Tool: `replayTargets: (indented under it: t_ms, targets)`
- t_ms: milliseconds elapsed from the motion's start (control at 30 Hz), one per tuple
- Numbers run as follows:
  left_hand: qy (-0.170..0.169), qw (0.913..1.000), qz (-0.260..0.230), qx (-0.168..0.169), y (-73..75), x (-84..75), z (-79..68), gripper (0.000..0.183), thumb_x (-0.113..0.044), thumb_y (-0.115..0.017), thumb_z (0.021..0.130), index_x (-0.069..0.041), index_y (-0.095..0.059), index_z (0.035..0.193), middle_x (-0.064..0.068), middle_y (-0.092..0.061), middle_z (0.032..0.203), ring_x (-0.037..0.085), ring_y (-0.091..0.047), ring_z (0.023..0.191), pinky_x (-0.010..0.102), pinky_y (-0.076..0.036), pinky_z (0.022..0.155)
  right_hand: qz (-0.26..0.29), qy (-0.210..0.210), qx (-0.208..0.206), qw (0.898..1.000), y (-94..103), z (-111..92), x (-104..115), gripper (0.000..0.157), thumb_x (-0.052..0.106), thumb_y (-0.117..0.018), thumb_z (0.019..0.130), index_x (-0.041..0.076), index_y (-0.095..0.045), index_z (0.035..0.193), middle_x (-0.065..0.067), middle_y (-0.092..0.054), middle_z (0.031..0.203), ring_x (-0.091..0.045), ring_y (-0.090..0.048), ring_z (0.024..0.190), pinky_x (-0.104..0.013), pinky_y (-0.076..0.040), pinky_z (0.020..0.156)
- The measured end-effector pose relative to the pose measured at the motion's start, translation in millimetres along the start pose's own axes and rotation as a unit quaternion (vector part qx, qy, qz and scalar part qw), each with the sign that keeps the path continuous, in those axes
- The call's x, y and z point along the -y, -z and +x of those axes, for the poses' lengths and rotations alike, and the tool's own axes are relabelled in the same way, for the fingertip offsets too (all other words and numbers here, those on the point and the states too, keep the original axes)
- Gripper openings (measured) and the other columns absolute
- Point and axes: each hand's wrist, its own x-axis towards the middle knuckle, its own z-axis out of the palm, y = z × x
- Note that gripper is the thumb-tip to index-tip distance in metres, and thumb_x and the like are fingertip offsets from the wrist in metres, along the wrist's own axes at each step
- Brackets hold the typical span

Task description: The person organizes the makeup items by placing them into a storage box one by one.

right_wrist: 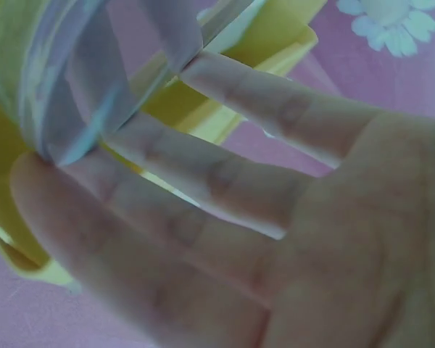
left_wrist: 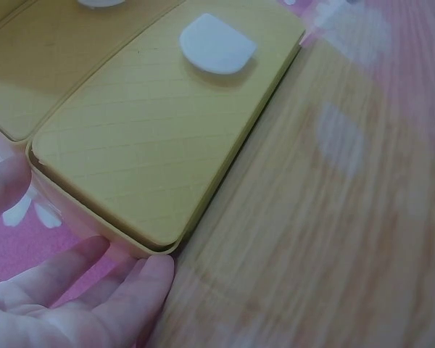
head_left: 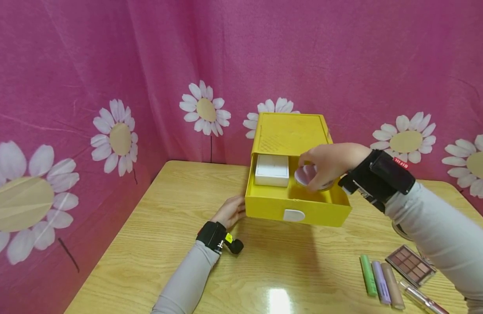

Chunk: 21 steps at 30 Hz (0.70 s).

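A yellow drawer box stands on the table, its drawer pulled out with a white tab on the front. Inside the drawer, on the left, lies a white box. My right hand reaches over the drawer and grips a round, shiny, pale-purple case; the exact kind is unclear. Seen from the right wrist, the fingertips press against the rim of the case. My left hand touches the left side of the yellow unit, fingers extended along its edge.
At the right front of the table lie a green tube, a purple tube, a brown tube, an eyeshadow palette and a clear tube with a dark red end. My right forearm partly covers round items there. A pink flowered curtain hangs behind.
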Motion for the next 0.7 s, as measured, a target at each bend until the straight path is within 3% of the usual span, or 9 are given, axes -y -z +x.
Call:
replayTargets:
  t_ms: [133, 367, 600, 700]
  targets:
    - [0.001, 1.0000, 0.001, 0.001, -0.1, -0.1, 0.0, 0.037, -0.014, -0.043, 0.097, 0.008, -0.047, 0.127, 0.002, -0.061, 0.098, 0.011, -0.058, 0.085, 0.028, -0.048, 0.076, -0.002, -0.001, 0.008, 1.000, -4.1, 4.5, 0.6, 0.024, 0.017, -0.069, 0.071, 0.007, -0.055, 0.088, 0.000, -0.054, 0.066, -0.011, -0.048, 0.055, -0.024, -0.042, 0.054]
    - [0.003, 1.0000, 0.007, 0.000, -0.1, -0.7, 1.0, 0.037, -0.015, -0.043, 0.097, 0.007, -0.047, 0.127, 0.003, -0.061, 0.100, 0.011, -0.058, 0.085, 0.028, -0.048, 0.076, 0.014, -0.017, 0.027, 0.999, -10.8, 12.0, 1.1, 0.019, 0.009, -0.063, 0.072, 0.006, -0.051, 0.085, 0.002, -0.046, 0.058, -0.010, -0.042, 0.051, -0.022, -0.035, 0.050]
    - [0.005, 1.0000, 0.005, 0.000, -0.3, -0.5, 0.7, 0.037, -0.014, -0.043, 0.097, 0.007, -0.047, 0.127, 0.001, -0.061, 0.097, 0.011, -0.058, 0.084, 0.027, -0.048, 0.075, -0.099, -0.002, -0.014, 0.995, -18.8, 22.1, 1.1, 0.022, 0.014, -0.061, 0.073, 0.009, -0.045, 0.086, 0.000, -0.050, 0.069, -0.015, -0.046, 0.063, -0.024, -0.037, 0.057]
    - [0.004, 1.0000, 0.004, 0.001, -0.2, 0.0, 0.5, 0.037, -0.013, -0.043, 0.097, 0.007, -0.047, 0.127, 0.000, -0.061, 0.095, 0.010, -0.058, 0.084, 0.027, -0.048, 0.074, -0.112, -0.009, -0.019, 0.993, -20.8, 26.6, 1.5, 0.023, 0.013, -0.063, 0.073, 0.008, -0.044, 0.085, -0.001, -0.051, 0.071, -0.016, -0.048, 0.065, -0.025, -0.038, 0.058]
